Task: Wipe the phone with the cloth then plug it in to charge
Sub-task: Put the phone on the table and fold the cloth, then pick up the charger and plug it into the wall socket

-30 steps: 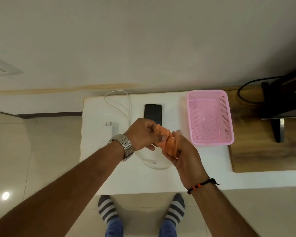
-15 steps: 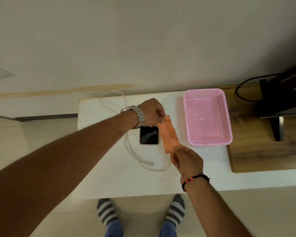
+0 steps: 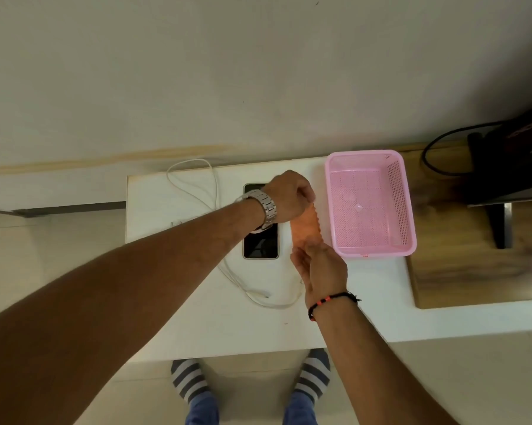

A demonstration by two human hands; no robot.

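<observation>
Left hand (image 3: 290, 194) pinches far end, right hand (image 3: 316, 265) near end, of thin orange zigzag-edged cloth (image 3: 306, 228), stretched between them. Glossy black rectangular phone (image 3: 261, 243) flat under left wrist, beside perforated pink plastic basket (image 3: 409, 210).

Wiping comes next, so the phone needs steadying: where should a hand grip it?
By judgement, pinch the phone across its long side edges at the near end, coming from above. It lies flat, screen up; the left hand hides its far end, and the white cable runs beside its left edge.
</observation>
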